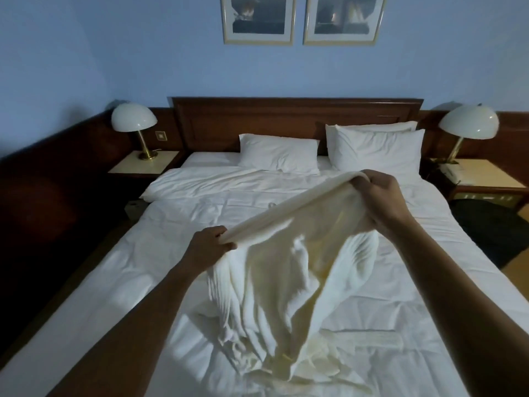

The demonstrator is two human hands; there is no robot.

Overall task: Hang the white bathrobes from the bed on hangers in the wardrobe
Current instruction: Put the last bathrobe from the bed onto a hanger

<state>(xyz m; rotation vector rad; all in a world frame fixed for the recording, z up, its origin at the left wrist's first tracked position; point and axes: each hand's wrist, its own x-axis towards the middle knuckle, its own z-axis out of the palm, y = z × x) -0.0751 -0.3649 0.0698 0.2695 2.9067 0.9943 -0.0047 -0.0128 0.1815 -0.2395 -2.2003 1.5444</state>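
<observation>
Here the left hand (210, 243) and right hand (379, 196) each pinch the folded top edge of a white bathrobe (274, 279), held up at frame centre over the bed (86, 285); its lower folds bunch on the sheet, hem cut off at the bottom edge, sleeves hard to make out
</observation>
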